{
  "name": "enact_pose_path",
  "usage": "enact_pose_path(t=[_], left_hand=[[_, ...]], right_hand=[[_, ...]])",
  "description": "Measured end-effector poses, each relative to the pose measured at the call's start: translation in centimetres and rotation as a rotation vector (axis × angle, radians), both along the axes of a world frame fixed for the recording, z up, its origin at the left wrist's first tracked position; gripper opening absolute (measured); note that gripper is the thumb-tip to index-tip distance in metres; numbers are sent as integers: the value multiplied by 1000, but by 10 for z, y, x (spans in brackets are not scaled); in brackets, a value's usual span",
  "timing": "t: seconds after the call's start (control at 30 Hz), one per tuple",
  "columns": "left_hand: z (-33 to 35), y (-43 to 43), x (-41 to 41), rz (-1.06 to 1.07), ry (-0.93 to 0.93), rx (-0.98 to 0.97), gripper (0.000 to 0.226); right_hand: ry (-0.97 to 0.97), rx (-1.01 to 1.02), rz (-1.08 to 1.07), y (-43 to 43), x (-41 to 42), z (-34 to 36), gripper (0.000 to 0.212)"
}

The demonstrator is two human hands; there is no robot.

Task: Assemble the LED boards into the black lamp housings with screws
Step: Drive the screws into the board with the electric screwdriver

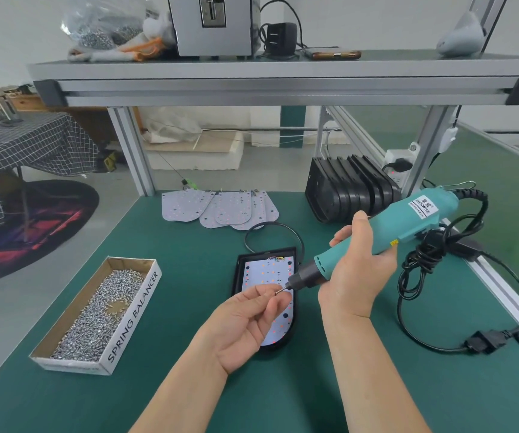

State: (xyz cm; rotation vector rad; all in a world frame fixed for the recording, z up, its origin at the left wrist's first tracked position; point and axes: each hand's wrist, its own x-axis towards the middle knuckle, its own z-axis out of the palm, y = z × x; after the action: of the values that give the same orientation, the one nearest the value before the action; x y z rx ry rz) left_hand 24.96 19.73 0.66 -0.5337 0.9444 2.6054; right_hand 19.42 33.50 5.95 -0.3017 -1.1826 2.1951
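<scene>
With my left hand (245,320) pinching what appears to be a screw (276,293) and my right hand (358,273) wrapped around the electric screwdriver (386,226), I seat it squarely on the bit before lowering to the LED board (261,270) in the black housing (238,276), right of the screw box (133,320).

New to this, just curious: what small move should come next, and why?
Probably lower the teal electric screwdriver onto a hole in the white LED board: the left hand pinches a small screw at its bit, above the board seated in the black housing.
</scene>
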Motion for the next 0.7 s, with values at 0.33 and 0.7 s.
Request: enact_pose_path(t=[0.33, 0.7], left_hand=[[1, 0, 4, -4, 15, 21, 14], [-3, 7, 7, 87, 127, -126, 11]], right_hand=[[-11, -1, -14, 2, 1, 0, 18], [20, 36, -31, -3, 6, -1, 18]])
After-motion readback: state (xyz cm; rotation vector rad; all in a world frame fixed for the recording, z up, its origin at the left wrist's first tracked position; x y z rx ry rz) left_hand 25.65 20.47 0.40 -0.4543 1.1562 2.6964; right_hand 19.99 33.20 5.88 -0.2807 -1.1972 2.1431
